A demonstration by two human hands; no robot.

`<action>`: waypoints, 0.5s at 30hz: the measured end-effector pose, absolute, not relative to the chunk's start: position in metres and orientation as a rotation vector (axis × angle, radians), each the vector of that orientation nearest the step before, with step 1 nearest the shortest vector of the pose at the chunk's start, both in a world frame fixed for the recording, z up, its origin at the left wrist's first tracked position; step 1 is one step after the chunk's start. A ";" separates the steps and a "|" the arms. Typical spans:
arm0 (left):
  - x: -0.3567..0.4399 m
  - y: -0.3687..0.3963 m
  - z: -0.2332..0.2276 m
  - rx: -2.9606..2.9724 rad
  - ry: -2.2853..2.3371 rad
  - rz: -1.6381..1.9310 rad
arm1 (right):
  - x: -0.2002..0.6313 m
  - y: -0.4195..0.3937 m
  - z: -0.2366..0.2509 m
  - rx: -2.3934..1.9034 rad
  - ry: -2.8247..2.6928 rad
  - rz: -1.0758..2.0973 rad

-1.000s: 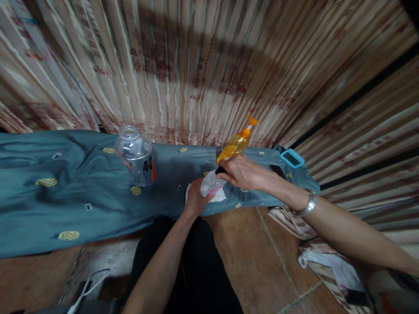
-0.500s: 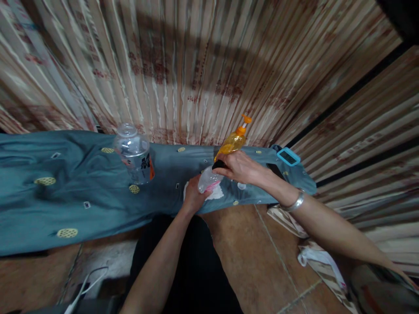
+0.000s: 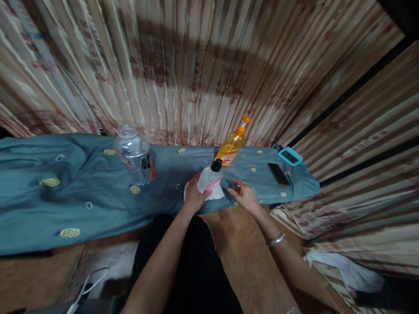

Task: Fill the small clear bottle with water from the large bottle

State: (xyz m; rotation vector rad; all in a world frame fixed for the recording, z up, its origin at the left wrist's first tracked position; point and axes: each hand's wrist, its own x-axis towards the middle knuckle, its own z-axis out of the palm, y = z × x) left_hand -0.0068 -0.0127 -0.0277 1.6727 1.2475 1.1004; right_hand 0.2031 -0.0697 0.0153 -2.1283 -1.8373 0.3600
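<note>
My left hand (image 3: 194,196) is wrapped around a small clear bottle (image 3: 207,179) with pink lettering. The bottle stands tilted slightly to the right, its black cap (image 3: 216,165) in place on top. A white scalloped tissue or cloth (image 3: 216,193) lies beneath it. To the right of the bottle, my right hand (image 3: 246,196) hovers low over the cover, thumb and index finger apart. I see nothing held between them, though the palm side is hidden. Just behind the black cap stands an orange pump bottle (image 3: 233,146) with amber liquid.
A large clear plastic jar (image 3: 132,155), without a lid, stands at left on the teal pineapple-print cover (image 3: 98,192). At right lie a dark phone (image 3: 279,174) and a blue-framed device (image 3: 290,155). A pleated curtain (image 3: 183,78) closes off the back.
My right hand has let go of the black cap and moved down and right. A small whitish disc seen there earlier is now hidden. My left hand keeps its hold.
</note>
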 end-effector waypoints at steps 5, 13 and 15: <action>-0.006 -0.013 -0.028 1.644 1.281 1.083 | 0.172 -0.055 -0.014 -2.156 -1.760 0.338; -0.005 -0.014 -0.028 1.604 1.278 1.113 | 0.158 -0.037 -0.020 -2.166 -1.689 0.651; -0.004 -0.013 -0.030 1.593 1.288 1.133 | 0.161 -0.037 -0.020 -2.156 -1.647 0.723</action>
